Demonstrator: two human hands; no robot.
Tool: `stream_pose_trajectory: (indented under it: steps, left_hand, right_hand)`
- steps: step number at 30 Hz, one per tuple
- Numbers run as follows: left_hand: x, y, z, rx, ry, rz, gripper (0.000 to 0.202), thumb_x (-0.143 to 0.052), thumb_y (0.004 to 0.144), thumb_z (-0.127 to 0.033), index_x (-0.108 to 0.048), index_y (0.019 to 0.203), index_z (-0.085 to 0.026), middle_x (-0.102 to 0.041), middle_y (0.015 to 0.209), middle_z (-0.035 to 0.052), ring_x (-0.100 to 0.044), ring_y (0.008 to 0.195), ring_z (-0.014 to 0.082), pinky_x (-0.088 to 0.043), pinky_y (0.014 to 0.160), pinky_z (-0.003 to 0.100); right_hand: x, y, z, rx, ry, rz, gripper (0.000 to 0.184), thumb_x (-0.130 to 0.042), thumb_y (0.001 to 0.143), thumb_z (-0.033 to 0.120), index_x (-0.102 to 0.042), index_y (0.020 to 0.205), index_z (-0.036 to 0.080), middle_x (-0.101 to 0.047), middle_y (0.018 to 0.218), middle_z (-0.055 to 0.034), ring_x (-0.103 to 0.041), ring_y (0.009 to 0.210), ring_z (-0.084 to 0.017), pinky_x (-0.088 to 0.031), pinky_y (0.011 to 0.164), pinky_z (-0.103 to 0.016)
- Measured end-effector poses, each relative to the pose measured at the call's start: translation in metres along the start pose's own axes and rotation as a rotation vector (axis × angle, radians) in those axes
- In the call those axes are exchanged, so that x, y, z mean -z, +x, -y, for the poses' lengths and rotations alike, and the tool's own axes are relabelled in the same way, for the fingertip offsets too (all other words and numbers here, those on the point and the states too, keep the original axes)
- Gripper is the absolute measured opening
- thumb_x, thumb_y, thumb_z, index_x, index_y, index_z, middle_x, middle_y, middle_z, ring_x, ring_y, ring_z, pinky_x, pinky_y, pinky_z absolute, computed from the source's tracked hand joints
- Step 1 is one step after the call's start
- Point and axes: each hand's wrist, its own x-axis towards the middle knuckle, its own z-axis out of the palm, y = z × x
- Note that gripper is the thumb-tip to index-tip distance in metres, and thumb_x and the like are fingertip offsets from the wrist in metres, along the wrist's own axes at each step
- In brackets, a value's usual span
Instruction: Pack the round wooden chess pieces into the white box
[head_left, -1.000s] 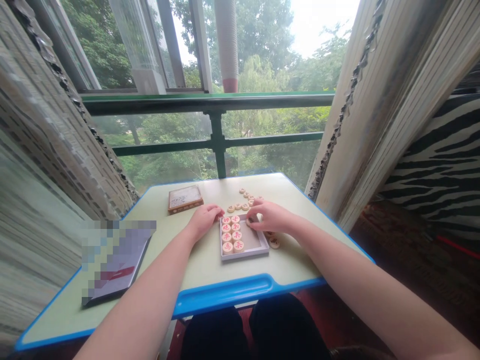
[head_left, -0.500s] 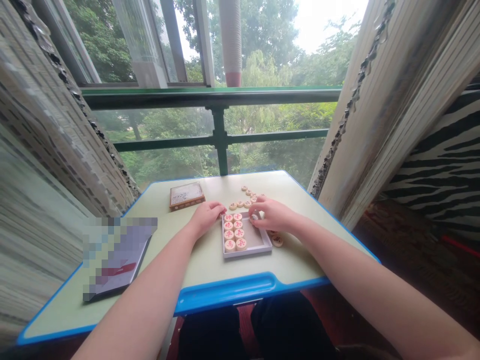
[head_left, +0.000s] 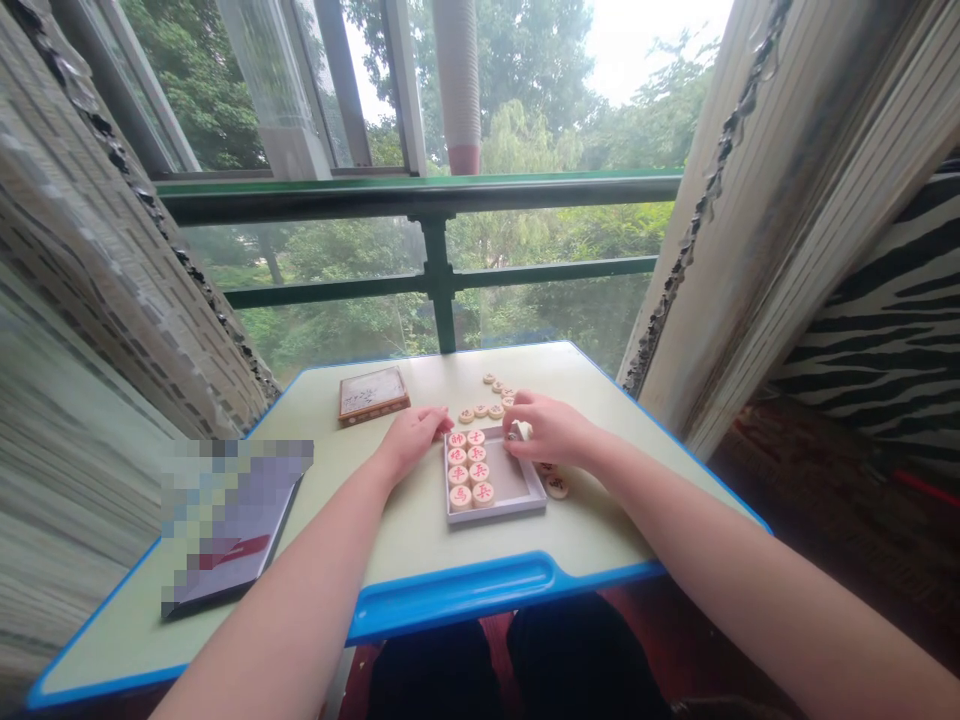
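Observation:
A shallow white box point(head_left: 496, 516) lies on the table, its left part filled with two columns of Chinese chess pieces point(head_left: 458, 475) bearing red characters. At the box's far left corner my left hand point(head_left: 411, 440) has its fingers bent against the rim. My right hand point(head_left: 551, 428) is over the far right part of the box, thumb and fingers pinching a chess piece point(head_left: 514, 434) that is mostly hidden by them. Beside the right wall of the box, partly under my right hand, lie a few more pieces point(head_left: 556, 487).
Behind the box, loose chess pieces point(head_left: 481, 411) lie scattered in a line. A flat brown case point(head_left: 373, 393) rests at the back left. On the left is a dark tablet-like object point(head_left: 240, 540), partly blurred. The table point(head_left: 405, 545) has a blue edge with a tray groove point(head_left: 457, 590).
My right hand has shifted slightly, with the piece still between its fingers. My left hand stays at the box corner. The view has tilted a little.

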Motion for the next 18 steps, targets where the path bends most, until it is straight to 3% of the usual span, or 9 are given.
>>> stream_pose_trajectory:
  steps: [18]
  left_hand:
    - [0.0006, -0.0012, -0.0025, 0.013, 0.001, 0.0, 0.042, -0.052, 0.07, -0.054, -0.065, 0.065, -0.014, -0.064, 0.07, 0.0066, -0.056, 0.069, 0.017, -0.044, 0.072, 0.03]
  right_hand:
    - [0.0023, 0.0003, -0.0021, -0.003, 0.048, -0.015, 0.015, -0.058, 0.072, 0.034, -0.067, 0.079, 0.022, -0.059, 0.087, -0.0019, -0.053, 0.075, -0.014, -0.035, 0.06, -0.022]
